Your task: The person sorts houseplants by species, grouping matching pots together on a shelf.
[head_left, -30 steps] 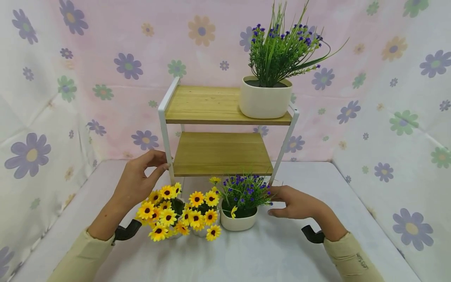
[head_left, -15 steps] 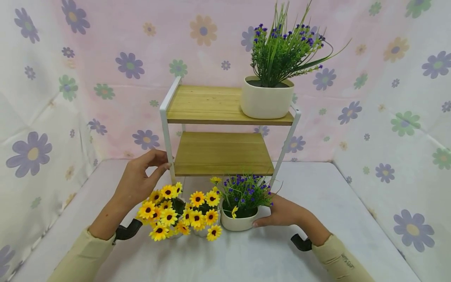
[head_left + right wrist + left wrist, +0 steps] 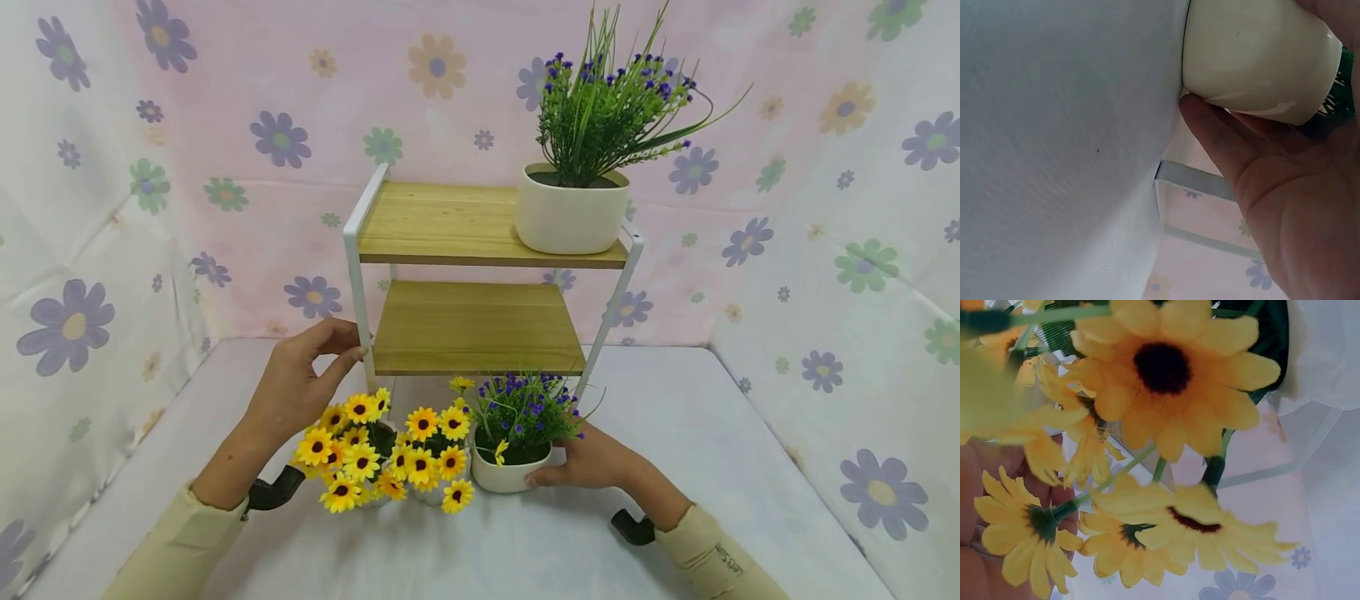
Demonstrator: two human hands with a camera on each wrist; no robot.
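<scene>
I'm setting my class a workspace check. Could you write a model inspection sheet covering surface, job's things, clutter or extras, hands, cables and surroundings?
Surface: white table.
Job's things: two-board shelf; small pot with purple flowers, in front of it.
Clutter or extras: large pot at the upper board's right end; yellow flowers left of the small pot.
Hands: left hand pinches the shelf's left post; right hand grips the small pot.
Cables: nothing seen.
Surroundings: flower-patterned backdrop.
</scene>
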